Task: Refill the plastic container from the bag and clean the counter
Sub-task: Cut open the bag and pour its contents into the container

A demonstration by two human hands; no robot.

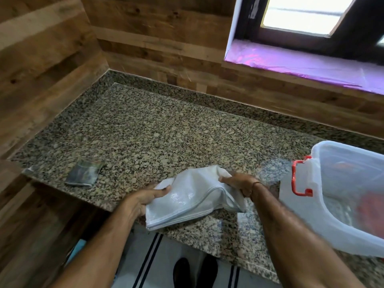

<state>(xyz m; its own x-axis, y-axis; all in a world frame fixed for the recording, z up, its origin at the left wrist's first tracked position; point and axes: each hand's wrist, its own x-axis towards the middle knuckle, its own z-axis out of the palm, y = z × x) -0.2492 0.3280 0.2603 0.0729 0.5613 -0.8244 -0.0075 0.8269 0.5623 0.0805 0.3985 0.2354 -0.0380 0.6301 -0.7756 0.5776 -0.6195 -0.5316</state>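
A flat, folded white bag lies at the front edge of the speckled granite counter. My left hand grips the bag's left edge with the thumb on top. My right hand clutches the bag's bunched upper right corner. To the right stands a clear plastic container with a red latch; reddish contents blur inside it.
A folded dark cloth rests on the counter's left part near the wooden wall. A window sill covered in purple film runs above the back wall. Below the counter's edge I see a striped floor mat and dark shoes.
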